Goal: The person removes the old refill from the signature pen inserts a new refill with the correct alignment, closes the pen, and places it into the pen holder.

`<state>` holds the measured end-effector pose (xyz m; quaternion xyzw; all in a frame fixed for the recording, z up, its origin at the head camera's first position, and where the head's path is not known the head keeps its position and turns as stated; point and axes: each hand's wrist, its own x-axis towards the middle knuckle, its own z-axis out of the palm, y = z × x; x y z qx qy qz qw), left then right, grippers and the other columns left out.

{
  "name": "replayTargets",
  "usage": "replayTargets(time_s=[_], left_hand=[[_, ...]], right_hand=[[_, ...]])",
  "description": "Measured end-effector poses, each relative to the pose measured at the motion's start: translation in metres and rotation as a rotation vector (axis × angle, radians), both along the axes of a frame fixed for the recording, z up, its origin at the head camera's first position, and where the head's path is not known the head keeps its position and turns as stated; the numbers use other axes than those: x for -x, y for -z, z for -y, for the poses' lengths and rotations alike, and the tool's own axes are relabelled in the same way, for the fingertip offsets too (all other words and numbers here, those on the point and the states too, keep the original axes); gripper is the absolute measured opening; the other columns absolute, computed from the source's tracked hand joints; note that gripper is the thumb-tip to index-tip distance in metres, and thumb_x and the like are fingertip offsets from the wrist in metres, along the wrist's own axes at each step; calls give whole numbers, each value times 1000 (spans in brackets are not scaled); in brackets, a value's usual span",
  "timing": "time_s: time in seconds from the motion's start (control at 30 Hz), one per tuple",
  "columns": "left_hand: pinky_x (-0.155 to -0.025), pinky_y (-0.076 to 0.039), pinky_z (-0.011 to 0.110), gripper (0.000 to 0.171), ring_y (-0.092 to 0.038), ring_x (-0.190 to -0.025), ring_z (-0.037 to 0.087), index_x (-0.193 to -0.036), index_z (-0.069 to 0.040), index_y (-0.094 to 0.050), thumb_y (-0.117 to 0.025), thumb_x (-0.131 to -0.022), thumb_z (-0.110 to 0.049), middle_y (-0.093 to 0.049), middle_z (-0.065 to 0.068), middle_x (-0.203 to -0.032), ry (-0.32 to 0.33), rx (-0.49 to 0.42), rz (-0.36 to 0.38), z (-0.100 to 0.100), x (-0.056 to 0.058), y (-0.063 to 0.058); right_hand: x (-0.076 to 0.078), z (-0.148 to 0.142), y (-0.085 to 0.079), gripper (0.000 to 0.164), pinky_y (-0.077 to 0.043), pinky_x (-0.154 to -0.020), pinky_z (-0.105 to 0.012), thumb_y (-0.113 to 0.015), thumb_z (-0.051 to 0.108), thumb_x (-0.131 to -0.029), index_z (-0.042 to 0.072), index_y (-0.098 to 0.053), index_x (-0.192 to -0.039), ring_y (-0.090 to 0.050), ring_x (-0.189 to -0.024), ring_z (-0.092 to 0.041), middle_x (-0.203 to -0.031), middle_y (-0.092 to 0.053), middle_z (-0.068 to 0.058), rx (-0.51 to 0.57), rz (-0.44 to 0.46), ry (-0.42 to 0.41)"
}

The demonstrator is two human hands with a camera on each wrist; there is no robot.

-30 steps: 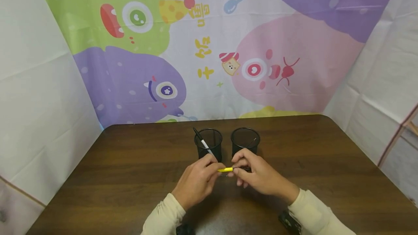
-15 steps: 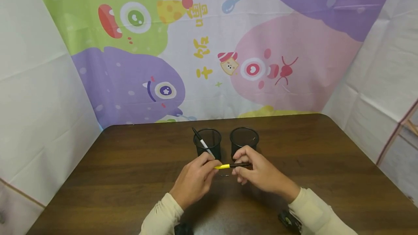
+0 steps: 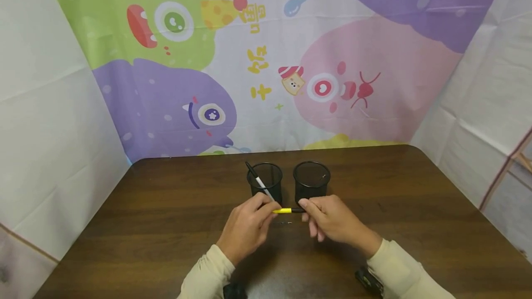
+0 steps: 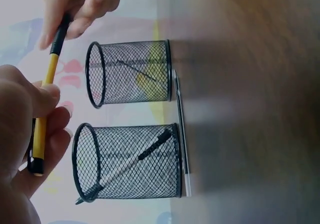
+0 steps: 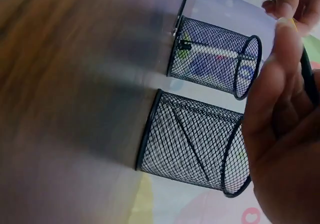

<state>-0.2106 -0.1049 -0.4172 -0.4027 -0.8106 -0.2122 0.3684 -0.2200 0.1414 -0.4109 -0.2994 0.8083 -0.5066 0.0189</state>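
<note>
Between both hands, level over the table, is a pen (image 3: 284, 211) with a yellow barrel and black ends. My left hand (image 3: 245, 227) pinches the yellow barrel; in the left wrist view a black clip shows beside its lower end. The thumb and fingers of my right hand (image 3: 334, 220) hold the other, black end. Just beyond the hands stand two black mesh pen cups. A black-and-white marker (image 3: 259, 182) leans in the left cup (image 4: 150, 179). Inside the right cup (image 4: 135, 91) is a thin dark stick (image 5: 190, 141).
A slim clear pen (image 4: 181, 129) lies on the brown table (image 3: 166, 211) in front of the cups. Behind the table hangs a cartoon-printed cloth (image 3: 266, 123); pale cloth walls flank it. Small dark objects sit by both sleeves (image 3: 367, 280).
My right hand's raised fingers have come down, and its thumb now lies along the black end of the pen. More of the pen's length came into view. The left hand stays nearly still.
</note>
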Motion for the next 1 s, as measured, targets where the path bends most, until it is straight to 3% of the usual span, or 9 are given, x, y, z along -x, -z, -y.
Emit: replayTargets(time_s=[0.17,0.27,0.4,0.53,0.6,0.77,0.87,1.0], left_hand=[[-63,-52,28,17,-61,-75,11,-99,-10,-73,-77,-84,-2,-60,-2,-94,-23,-13,5,0,0,-1],[-63,-52,27,16,-61,-74,10,-99,-10,-73,-77,-85,-3,-60,-2,-95,-19,1,19,0,0,1],[-60,-52,26,18,-61,-71,10,-99,-10,-73,-78,-84,-3,-60,-2,-94,-30,13,32,0,0,4],[-59,-51,26,19,-59,-69,8,-100,-11,-73,-80,-83,-3,-59,-2,-95,-34,25,57,0,-1,6],[-60,-51,25,19,-59,-70,8,-100,-11,-73,-79,-84,-4,-59,-2,-96,-32,35,68,-1,-2,7],[-59,-50,24,20,-58,-68,7,-100,-11,-72,-80,-83,-3,-58,-2,-95,-32,46,82,-3,-2,10],[-59,-50,24,20,-57,-67,7,-99,-11,-72,-80,-82,-3,-58,-2,-95,-32,52,73,-5,-1,12],[-60,-51,24,20,-57,-68,7,-98,-12,-73,-81,-82,-4,-58,-3,-93,-35,45,72,-7,0,15]], right_hand=[[1,-1,-1,17,-57,-56,-34,-59,21,-103,5,-62,-104,-66,-59,-18,-77,-68,-5,13,-2,23],[1,-1,0,21,-56,-54,-34,-56,23,-104,6,-64,-96,-66,-57,-17,-72,-68,-4,-7,-16,34],[2,-1,1,18,-56,-55,-34,-58,23,-104,6,-64,-102,-66,-60,-18,-75,-67,-3,-33,-40,27],[1,0,2,25,-54,-52,-32,-56,28,-104,8,-64,-91,-63,-55,-15,-69,-63,-1,-87,-61,31],[1,0,2,26,-54,-52,-30,-55,32,-104,10,-65,-93,-61,-54,-12,-70,-62,2,-113,-70,41],[-1,0,2,9,-54,-54,-30,-61,21,-102,12,-64,-102,-61,-57,-10,-76,-63,0,-108,-104,-11],[-2,-1,3,17,-52,-49,-29,-56,22,-104,13,-63,-91,-57,-49,-7,-66,-58,4,-149,-130,-4],[-2,-1,5,35,-50,-46,-29,-48,34,-107,9,-61,-85,-54,-43,-9,-59,-54,7,-221,-92,29]])
